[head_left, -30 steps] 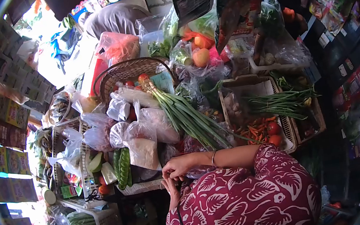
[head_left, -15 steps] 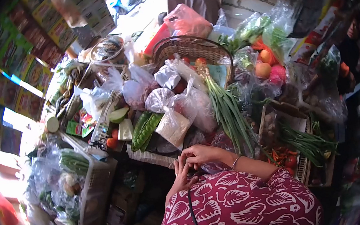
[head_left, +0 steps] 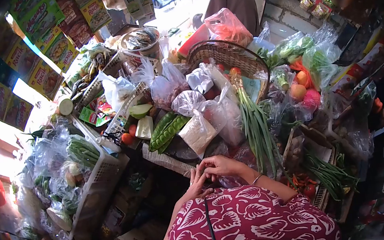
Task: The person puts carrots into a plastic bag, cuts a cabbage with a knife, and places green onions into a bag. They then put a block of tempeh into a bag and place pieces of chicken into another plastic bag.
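Observation:
My left hand [head_left: 196, 186] and my right hand [head_left: 221, 166] meet at the fingertips, close to my body at the stall's front edge. The fingers of both are bent together; anything between them is too small to make out. Just beyond them lies a clear bag with a pale block [head_left: 197, 136]. Green pods [head_left: 168, 132] are left of that bag, beside a pale cut piece [head_left: 144, 127]. Long green onions [head_left: 257, 128] hang down to the right of my hands.
A wicker basket [head_left: 221, 50] stands behind the bags. At left is a white crate [head_left: 95, 188] of bagged vegetables. Right are crates with green beans [head_left: 328, 175] and chillies. A person [head_left: 230, 0] is at the back. Packet strips [head_left: 38, 23] hang upper left.
The view has shifted, so the stall's goods appear further right and slightly lower. The person at the back looks more upright. My hands remain together at the fingertips.

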Demonstrator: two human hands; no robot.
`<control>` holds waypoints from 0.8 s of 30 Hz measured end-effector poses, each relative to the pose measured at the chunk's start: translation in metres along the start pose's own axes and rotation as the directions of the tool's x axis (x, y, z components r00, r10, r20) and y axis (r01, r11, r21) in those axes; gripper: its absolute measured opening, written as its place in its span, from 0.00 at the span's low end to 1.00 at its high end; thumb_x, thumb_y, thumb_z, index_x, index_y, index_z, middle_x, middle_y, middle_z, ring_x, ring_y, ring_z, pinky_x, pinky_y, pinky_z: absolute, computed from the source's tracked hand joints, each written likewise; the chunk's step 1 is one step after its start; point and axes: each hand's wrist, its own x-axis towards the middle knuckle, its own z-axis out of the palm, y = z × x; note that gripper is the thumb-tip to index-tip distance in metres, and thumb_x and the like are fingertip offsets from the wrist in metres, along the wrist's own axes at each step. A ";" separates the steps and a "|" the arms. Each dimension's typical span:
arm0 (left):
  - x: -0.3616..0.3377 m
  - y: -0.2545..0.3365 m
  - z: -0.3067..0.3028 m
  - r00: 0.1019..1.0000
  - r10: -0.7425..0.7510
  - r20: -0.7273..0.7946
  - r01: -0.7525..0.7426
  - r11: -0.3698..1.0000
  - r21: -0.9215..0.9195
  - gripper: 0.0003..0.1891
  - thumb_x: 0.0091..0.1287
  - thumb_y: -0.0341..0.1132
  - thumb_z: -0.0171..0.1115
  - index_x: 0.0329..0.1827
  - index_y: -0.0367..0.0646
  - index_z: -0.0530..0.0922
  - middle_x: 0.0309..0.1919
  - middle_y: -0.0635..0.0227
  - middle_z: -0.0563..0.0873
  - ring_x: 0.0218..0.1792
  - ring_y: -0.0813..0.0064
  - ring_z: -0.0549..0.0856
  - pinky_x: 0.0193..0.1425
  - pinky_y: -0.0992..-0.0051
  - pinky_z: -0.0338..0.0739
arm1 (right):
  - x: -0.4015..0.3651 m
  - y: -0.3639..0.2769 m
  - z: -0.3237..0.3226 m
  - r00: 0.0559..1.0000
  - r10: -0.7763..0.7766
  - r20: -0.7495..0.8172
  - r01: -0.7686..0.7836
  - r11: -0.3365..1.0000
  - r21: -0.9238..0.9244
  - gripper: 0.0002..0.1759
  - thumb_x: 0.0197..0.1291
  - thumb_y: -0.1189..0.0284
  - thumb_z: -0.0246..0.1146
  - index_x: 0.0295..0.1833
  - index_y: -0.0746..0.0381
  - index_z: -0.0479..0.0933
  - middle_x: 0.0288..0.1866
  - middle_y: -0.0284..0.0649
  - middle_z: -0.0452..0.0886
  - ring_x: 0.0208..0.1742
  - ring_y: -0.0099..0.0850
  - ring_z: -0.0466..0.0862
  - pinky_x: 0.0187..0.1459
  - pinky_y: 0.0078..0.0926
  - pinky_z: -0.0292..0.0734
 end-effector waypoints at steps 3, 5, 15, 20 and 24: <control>0.000 -0.001 -0.001 0.999 0.003 0.037 -0.004 1.000 0.005 0.42 0.58 0.52 0.60 0.70 0.45 0.50 0.70 0.47 0.39 0.71 0.50 0.33 0.70 0.52 0.29 | 0.002 0.004 0.000 1.000 0.001 -0.004 -0.001 1.000 0.001 0.12 0.61 0.73 0.54 0.48 0.65 0.73 0.28 0.34 0.77 0.27 0.19 0.78 0.30 0.17 0.75; 0.000 -0.001 -0.001 1.000 0.020 0.016 -0.020 1.000 -0.004 0.43 0.58 0.51 0.60 0.71 0.45 0.48 0.70 0.47 0.39 0.71 0.50 0.34 0.70 0.53 0.29 | 0.002 0.005 0.000 1.000 0.006 -0.003 -0.006 1.000 0.006 0.12 0.61 0.73 0.54 0.49 0.65 0.73 0.28 0.34 0.77 0.27 0.19 0.78 0.30 0.17 0.75; 0.000 -0.005 0.003 0.998 0.052 -0.040 -0.054 0.997 -0.063 0.44 0.57 0.49 0.61 0.71 0.43 0.46 0.70 0.47 0.39 0.71 0.53 0.35 0.71 0.54 0.29 | 0.006 0.012 -0.001 1.000 -0.015 0.014 0.014 0.999 0.043 0.12 0.61 0.73 0.54 0.49 0.65 0.73 0.29 0.34 0.77 0.27 0.18 0.77 0.29 0.16 0.75; 0.000 0.007 -0.003 1.000 0.012 0.000 -0.012 1.000 0.009 0.44 0.57 0.48 0.62 0.71 0.43 0.47 0.70 0.47 0.40 0.71 0.54 0.34 0.71 0.55 0.29 | 0.004 0.010 0.001 1.000 -0.011 -0.014 0.011 0.999 0.038 0.10 0.59 0.74 0.53 0.46 0.64 0.73 0.27 0.32 0.76 0.24 0.18 0.77 0.26 0.16 0.73; -0.001 -0.002 0.002 0.999 0.034 -0.020 -0.033 0.999 0.021 0.44 0.56 0.49 0.62 0.71 0.44 0.47 0.70 0.47 0.39 0.71 0.53 0.33 0.71 0.55 0.29 | 0.003 0.005 -0.001 1.000 0.018 0.012 -0.018 0.999 0.031 0.12 0.61 0.73 0.54 0.49 0.64 0.73 0.28 0.32 0.76 0.26 0.18 0.77 0.28 0.16 0.74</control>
